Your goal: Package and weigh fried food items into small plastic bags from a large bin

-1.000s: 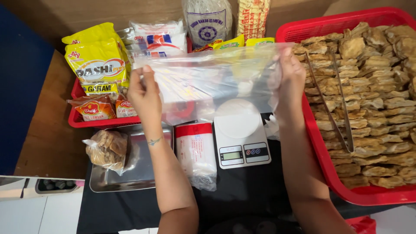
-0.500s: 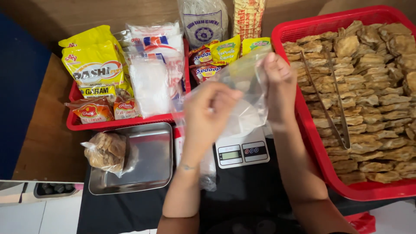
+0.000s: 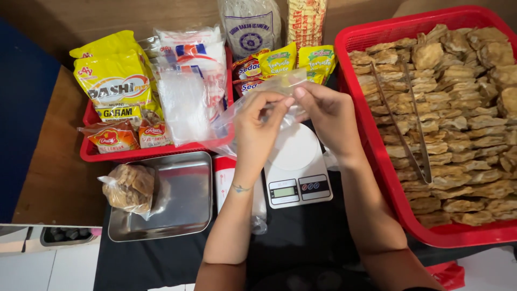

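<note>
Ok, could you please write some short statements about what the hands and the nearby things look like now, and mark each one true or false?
1. Both the left hand and the right hand pinch a clear plastic bag. True.
2. The metal tongs lie on the steel tray. False: they lie on the fried pieces in the big red basket.
3. The white scale has nothing on its plate. True.
4. The steel tray is bare. False: a filled bag of snacks rests on its left edge.

To my right sits a big red basket (image 3: 371,134) heaped with fried crackers (image 3: 458,108), metal tongs (image 3: 409,124) lying across them. A white kitchen scale (image 3: 296,167) stands near me at centre. Left of it, a steel tray (image 3: 183,199) carries a bagged portion of crackers (image 3: 129,187). Farther left, a red tray (image 3: 107,153) holds yellow seasoning packets (image 3: 116,81).
</note>
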